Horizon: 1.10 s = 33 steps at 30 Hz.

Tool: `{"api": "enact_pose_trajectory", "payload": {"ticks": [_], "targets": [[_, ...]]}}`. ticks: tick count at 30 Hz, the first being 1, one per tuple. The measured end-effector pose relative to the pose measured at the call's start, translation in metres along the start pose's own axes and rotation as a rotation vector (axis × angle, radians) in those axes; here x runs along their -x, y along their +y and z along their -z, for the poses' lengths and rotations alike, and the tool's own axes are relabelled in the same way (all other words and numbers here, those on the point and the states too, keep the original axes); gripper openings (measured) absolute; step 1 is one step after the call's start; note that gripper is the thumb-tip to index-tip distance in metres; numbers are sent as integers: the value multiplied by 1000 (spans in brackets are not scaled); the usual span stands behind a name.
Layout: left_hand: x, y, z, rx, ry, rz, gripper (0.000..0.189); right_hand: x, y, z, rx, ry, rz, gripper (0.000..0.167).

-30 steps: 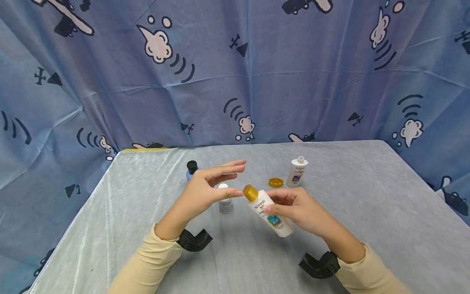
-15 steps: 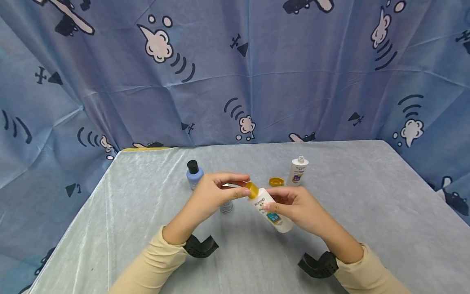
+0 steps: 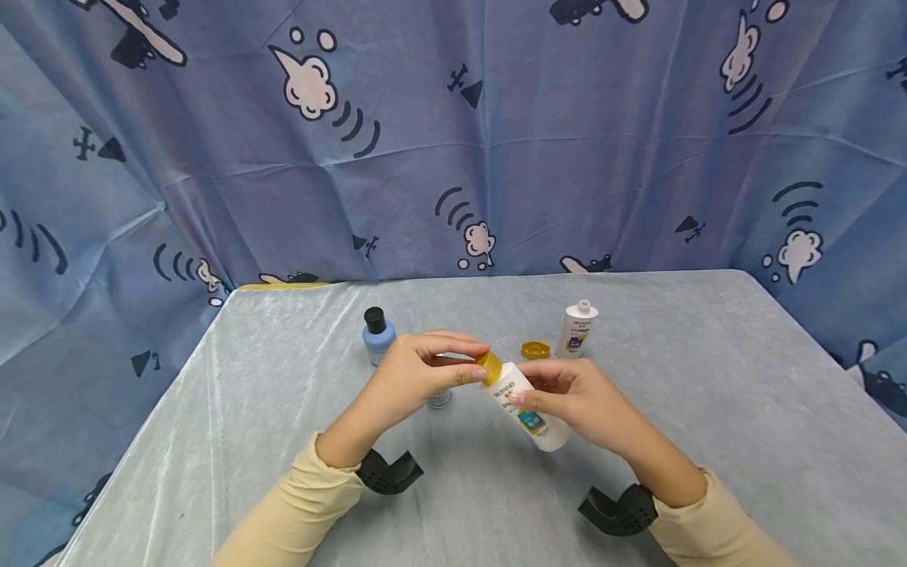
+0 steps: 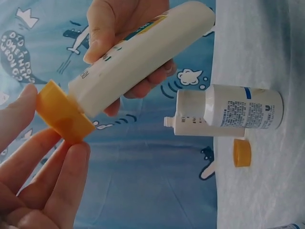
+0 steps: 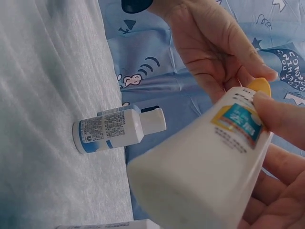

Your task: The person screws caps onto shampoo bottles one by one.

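A white shampoo-style bottle (image 3: 536, 427) with a teal and yellow label is held tilted above the table, its top toward the upper left. My right hand (image 3: 581, 400) grips its body between thumb and fingers. At its top end sits a gold cap (image 3: 490, 368), pinched by the thumb and fingers of my left hand (image 3: 418, 376). The left wrist view shows the gold cap (image 4: 64, 112) at the bottle's neck end. Close in the right wrist view is the bottle's base (image 5: 186, 191).
Behind my hands, an uncapped white bottle (image 3: 577, 331) stands beside a loose gold cap (image 3: 535, 350). A blue bottle (image 3: 379, 337) with a black cap stands back left. My left hand mostly hides a small white bottle (image 3: 439, 399). A patterned blue curtain (image 3: 453, 142) hangs behind the table.
My left hand, spread open near the cap a second ago, has moved right and now pinches the gold cap. The right hand keeps its hold on the bottle, almost unmoved.
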State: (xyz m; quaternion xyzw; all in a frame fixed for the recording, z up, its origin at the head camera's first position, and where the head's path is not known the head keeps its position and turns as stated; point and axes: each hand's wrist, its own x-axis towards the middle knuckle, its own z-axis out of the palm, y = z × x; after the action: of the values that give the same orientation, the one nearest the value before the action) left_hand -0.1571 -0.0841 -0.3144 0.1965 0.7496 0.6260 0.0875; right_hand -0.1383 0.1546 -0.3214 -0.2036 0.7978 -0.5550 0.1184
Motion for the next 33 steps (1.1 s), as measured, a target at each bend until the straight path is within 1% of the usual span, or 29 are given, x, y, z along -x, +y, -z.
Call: {"api": "enact_pose_trajectory", "payload": {"ticks": [9, 14, 20, 26, 30, 33], "targets": [[0, 0, 3, 23, -63, -20, 34, 0, 1, 1, 1, -15, 1, 36], [1, 1, 4, 32, -90, -53, 33, 0, 2, 2, -3, -24, -2, 37], [2, 2, 5, 6, -109, -80, 33, 0, 1, 2, -8, -32, -5, 37], [2, 3, 6, -34, -129, -76, 30, 0, 2, 1, -4, -39, -17, 38], [3, 3, 7, -35, -142, -82, 30, 0, 2, 1, -11, -44, -18, 39], [3, 2, 8, -32, -152, -107, 29, 0, 2, 2, -29, -53, -20, 39]]}}
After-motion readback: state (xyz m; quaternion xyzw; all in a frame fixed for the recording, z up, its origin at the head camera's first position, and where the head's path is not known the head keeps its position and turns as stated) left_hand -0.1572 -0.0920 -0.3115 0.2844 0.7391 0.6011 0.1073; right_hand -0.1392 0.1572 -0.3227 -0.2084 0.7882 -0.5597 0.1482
